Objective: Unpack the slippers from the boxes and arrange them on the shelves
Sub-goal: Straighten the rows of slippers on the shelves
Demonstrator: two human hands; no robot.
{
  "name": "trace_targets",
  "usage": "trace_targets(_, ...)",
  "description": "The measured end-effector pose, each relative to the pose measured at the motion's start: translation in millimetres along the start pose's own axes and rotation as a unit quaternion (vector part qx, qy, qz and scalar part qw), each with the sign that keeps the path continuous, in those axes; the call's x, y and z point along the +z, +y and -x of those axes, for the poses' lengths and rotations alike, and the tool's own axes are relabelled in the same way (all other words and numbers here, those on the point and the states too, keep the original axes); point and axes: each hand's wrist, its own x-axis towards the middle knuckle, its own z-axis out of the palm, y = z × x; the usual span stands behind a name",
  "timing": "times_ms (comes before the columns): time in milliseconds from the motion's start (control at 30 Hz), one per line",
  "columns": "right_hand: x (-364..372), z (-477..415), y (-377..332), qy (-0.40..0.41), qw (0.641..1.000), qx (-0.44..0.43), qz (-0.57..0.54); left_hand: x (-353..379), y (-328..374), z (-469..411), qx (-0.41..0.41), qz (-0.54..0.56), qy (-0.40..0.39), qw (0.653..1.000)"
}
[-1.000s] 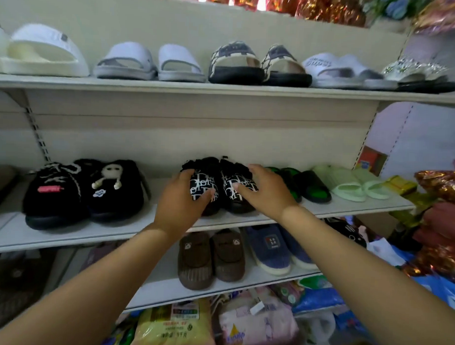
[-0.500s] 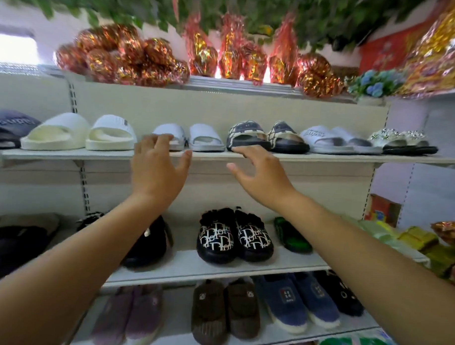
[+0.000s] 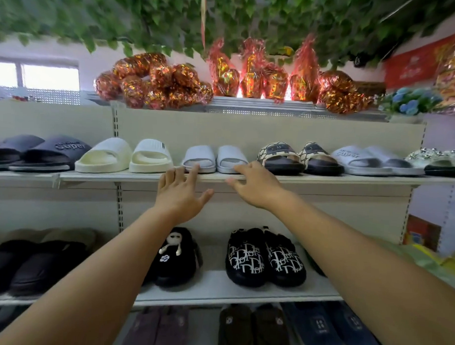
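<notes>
Slippers in a pale pair stand side by side, toes out, at the front of the upper shelf, with other pairs ranged along it. More pairs, a black patterned pair among them, sit on the lower shelf, and no box shows. In the head view, the only one, both arms reach up and forward to the pale pair. The left hand is raised with its palm toward the shelf, fingers straight and spread, thumb out to the side. Its fingertips lie at the toe of the left slipper, seemingly touching it, and it holds nothing. The right hand lies flatter, fingers extended onto the shelf lip at the toe of the right slipper, thumb below the edge; it too grips nothing. I judge this to be the arranging step: the pair is on the shelf, and the hands are placed to square it up. The next move would call for a light push or pinch on each toe, kept even so the two slippers lie parallel and do not bump the cream pair or the checked pair just beside them.
</notes>
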Motion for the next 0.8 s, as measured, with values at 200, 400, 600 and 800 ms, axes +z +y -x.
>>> trace_targets(200,3,1,4,0.031,0.999,-0.007,-0.019,-14,-6,-2,0.001,0.07,-0.005,0.998)
trace_targets(400,11,-3,-40,0.07,0.99,-0.084,-0.087,-37,-49,9,-0.062,0.168,0.183,0.967)
trace_targets(600,34,-33,-104,-0.005,0.99,-0.121,-0.075,-59,-133,6,-0.246,0.012,0.09,0.965)
trace_targets(800,54,-50,-140,-0.047,0.991,-0.113,-0.048,-49,-169,8,-0.194,-0.01,0.026,0.981)
